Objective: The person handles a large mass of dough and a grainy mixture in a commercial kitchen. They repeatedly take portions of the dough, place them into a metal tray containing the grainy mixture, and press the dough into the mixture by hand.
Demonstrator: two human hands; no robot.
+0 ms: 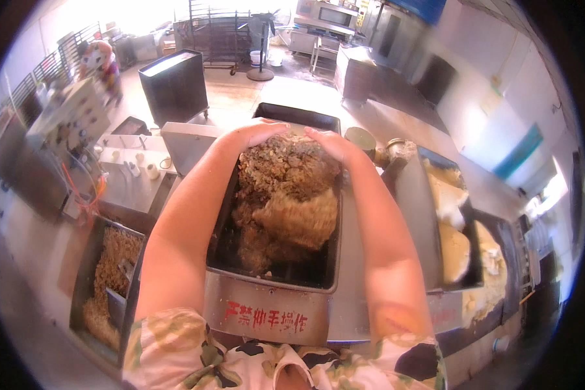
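My left hand (pixel 264 130) and my right hand (pixel 326 142) are at the far end of a black rectangular tray (pixel 331 283), curled over and gripping a crumbly brown, nut-flecked mixture (pixel 283 162). Their fingertips are partly buried or hidden in it. The lower part of the mixture is blurred, and dark tray bottom shows at the near end. Both forearms reach along either side of the tray, which rests on a steel surface (pixel 234 279) marked with red lettering.
A bin (pixel 81 299) of crumbs with a metal scoop stands at lower left, pale dough (pixel 448 214) in a dark tray at right. Left are a control box (pixel 68 127) and hoses. Behind stand a dark cart (pixel 172 84), racks, an oven (pixel 322 23) and an indistinct colourful figure (pixel 104 71).
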